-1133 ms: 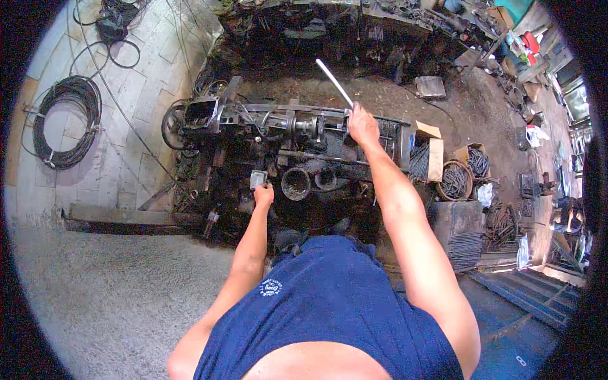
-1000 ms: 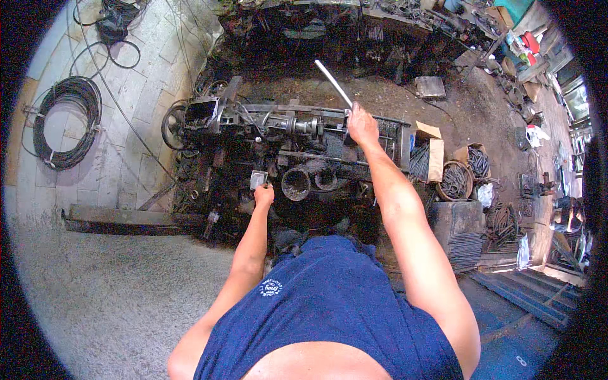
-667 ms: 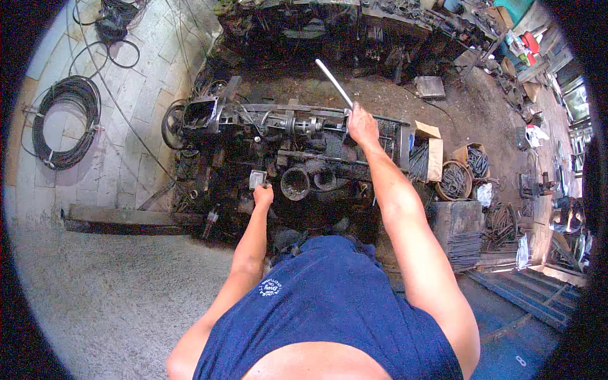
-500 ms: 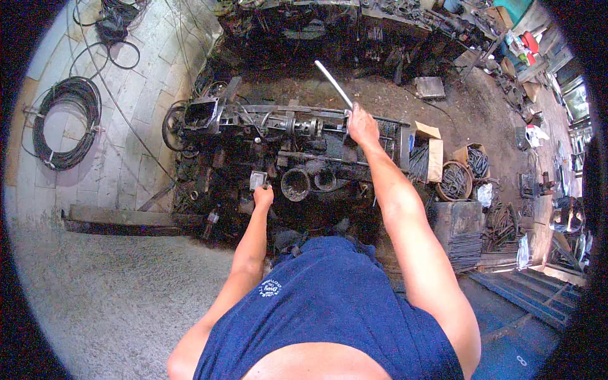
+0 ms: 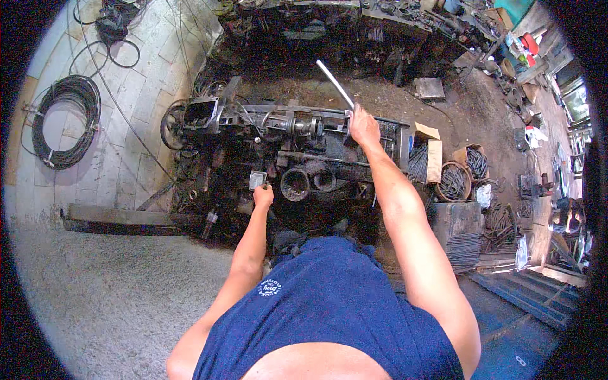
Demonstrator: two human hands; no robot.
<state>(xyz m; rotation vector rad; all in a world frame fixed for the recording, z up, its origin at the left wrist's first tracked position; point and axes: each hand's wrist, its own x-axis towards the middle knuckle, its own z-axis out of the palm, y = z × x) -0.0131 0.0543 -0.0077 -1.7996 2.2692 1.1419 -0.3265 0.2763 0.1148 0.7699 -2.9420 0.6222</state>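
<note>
A long dark machine [image 5: 266, 120] with shafts and a bed of rails stretches across the middle. My right hand [image 5: 364, 125] is closed around the lower end of a pale metal bar [image 5: 334, 82], which slants up and away to the left above the machine's right part. Lower down on the near side, my left hand [image 5: 263, 195] is closed beside a small grey box [image 5: 257, 180]; what its fingers grip is too small to make out. Two round metal containers [image 5: 295, 184] stand just right of that hand, holding small bits.
A cardboard box [image 5: 434, 159] of thin rods and a round basket [image 5: 455, 182] of metal pieces sit to the right. Coiled black cable [image 5: 65, 123] lies on the left. A long beam [image 5: 126, 218] juts out near the left. A cluttered workbench [image 5: 405, 28] runs along the back.
</note>
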